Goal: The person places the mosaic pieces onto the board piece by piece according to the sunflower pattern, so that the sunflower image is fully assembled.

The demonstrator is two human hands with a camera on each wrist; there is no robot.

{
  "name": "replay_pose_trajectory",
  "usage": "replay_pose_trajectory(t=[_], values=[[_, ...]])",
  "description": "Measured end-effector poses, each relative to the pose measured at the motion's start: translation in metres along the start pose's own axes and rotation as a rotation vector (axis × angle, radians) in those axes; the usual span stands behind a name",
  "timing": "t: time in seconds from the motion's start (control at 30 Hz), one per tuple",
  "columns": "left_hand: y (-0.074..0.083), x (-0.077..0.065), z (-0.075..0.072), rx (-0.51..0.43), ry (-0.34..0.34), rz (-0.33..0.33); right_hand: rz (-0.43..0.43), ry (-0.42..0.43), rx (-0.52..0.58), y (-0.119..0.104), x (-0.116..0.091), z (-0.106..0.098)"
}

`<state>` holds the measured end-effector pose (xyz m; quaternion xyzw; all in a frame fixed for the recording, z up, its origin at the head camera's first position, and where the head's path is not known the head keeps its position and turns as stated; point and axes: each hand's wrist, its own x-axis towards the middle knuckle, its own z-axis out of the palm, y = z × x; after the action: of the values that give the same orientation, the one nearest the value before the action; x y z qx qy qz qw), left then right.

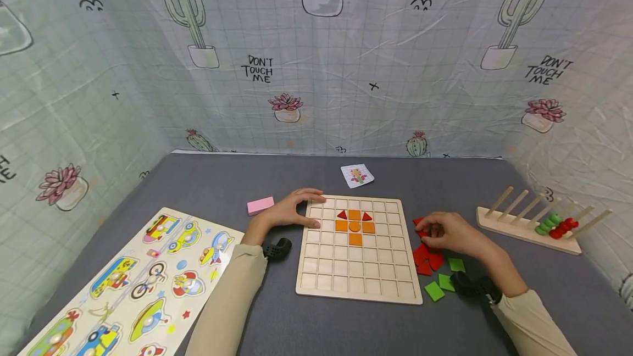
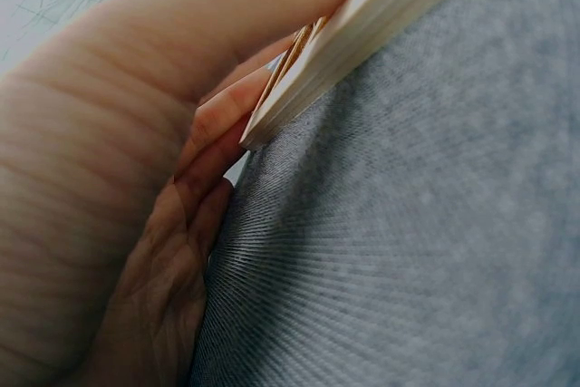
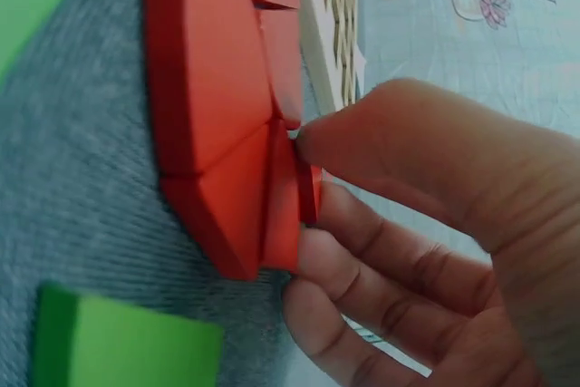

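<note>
My left hand (image 1: 290, 211) rests at the upper left of a wooden grid board (image 1: 360, 284), thumb and fingers spread along its edge. In the left wrist view, the fingers lie beside the board's side. On the grid sit orange squares (image 1: 355, 239), an orange circle (image 1: 354, 226) and two red triangles (image 1: 367, 216). Right of the board, my right hand (image 1: 452, 233) is at a cluster of red pieces (image 1: 428, 260). Its thumb and fingers pinch a small red piece (image 3: 312, 192) at the cluster's end; its full shape is partly hidden.
Green squares (image 1: 434, 291) lie below the red pieces. A picture card (image 1: 357, 175) lies beyond the board, a pink block (image 1: 260, 206) to its left. A vehicle puzzle board (image 1: 168, 257) covers the left side; a pegged bead rack (image 1: 524, 229) stands at the right.
</note>
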<state>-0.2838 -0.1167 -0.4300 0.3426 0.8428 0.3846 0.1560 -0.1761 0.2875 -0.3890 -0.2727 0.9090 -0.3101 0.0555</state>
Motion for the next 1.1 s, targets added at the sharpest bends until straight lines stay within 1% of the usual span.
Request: replay_pose_trajectory(t=[0.13, 0.3, 0.4, 0.47, 0.63, 0.8, 0.97, 1.1], values=[[-0.001, 0.001, 0.001, -0.002, 0.000, 0.001, -0.010, 0.009, 0.011, -0.002, -0.001, -0.001], [-0.001, 0.002, 0.001, -0.008, -0.002, 0.003, -0.070, 0.014, 0.023, -0.007, 0.004, 0.002], [-0.002, 0.002, 0.001, -0.011, -0.002, 0.004, -0.107, -0.004, 0.034, -0.011, 0.010, 0.007], [-0.002, 0.002, 0.001, -0.010, 0.000, 0.010, -0.111, -0.025, 0.040, -0.015, 0.014, 0.011], [-0.003, 0.002, 0.001, -0.012, 0.000, 0.017, -0.084, -0.076, 0.050, -0.025, 0.024, 0.019], [-0.003, 0.000, 0.001, -0.006, -0.004, 0.015, -0.096, -0.106, 0.064, -0.035, 0.035, 0.027], [-0.001, -0.001, 0.001, -0.017, -0.001, 0.009, -0.136, -0.110, 0.080, -0.042, 0.045, 0.034], [0.000, 0.000, 0.000, -0.015, -0.004, 0.016, -0.178, -0.123, 0.066, -0.046, 0.052, 0.040]])
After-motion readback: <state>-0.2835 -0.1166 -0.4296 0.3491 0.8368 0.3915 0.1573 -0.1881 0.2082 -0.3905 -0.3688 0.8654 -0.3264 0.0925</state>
